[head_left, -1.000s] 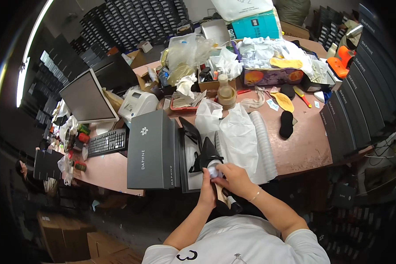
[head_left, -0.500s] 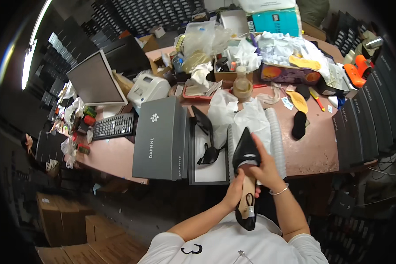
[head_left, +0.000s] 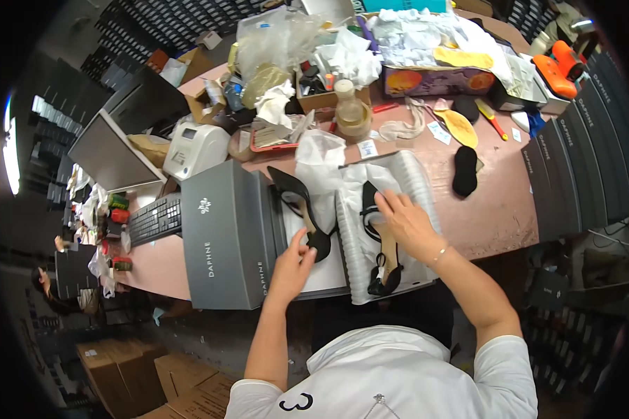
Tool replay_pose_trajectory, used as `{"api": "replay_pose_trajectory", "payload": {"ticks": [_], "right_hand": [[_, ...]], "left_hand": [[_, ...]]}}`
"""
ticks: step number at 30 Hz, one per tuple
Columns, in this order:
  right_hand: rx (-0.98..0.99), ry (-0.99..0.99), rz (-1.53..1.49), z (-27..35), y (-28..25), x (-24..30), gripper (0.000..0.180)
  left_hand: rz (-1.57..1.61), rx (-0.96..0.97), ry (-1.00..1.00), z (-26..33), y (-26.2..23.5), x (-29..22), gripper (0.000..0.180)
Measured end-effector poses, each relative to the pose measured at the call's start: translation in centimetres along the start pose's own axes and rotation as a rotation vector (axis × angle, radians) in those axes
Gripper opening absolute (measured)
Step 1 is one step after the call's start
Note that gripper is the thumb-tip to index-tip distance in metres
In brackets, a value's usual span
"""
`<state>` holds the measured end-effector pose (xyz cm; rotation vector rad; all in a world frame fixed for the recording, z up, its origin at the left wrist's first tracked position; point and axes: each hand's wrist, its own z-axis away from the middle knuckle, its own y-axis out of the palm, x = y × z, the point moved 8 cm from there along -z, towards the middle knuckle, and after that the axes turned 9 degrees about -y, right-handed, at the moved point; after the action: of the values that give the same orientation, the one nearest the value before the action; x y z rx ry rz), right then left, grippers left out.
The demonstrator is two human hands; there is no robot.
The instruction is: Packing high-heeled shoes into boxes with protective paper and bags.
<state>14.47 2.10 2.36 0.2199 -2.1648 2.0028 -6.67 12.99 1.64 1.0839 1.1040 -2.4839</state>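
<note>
head: clutter [head_left: 370, 63] behind shoes [head_left: 381, 237]

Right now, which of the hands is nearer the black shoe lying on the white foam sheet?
The right hand. It rests on the black shoe on the white foam sheet. The left hand is off to its left, at the other shoe.

Pink table [head_left: 500, 209]: grey shoebox [head_left: 223, 237], keyboard [head_left: 154, 218], clutter.
</note>
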Motion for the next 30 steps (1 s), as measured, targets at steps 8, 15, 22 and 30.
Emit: {"api": "replay_pose_trajectory", "payload": {"ticks": [8,15,22,30], "right_hand": [[0.045,-0.377,0.104,4.7,1.5,2.2,0.03],[0.003,-0.364,0.096,3.7,-0.7,3.6,0.033],[-0.273,-0.122,-0.71,4.9,-16.2,5.1,0.022],[-0.11,0.084,-1.491,8.4,-4.5,8.7,0.035]], "left_hand": [[-0.368,-0.246,0.534,-3.5,2.9,-0.3,0.071],[-0.329,-0.528,0.692,-4.5,-0.6,-2.6,0.058],[0.496,0.146,0.629,5.4,-6.6,-11.0,0.03],[1.039,0.449,0.15,9.9,2.5,-5.7,0.028]]}}
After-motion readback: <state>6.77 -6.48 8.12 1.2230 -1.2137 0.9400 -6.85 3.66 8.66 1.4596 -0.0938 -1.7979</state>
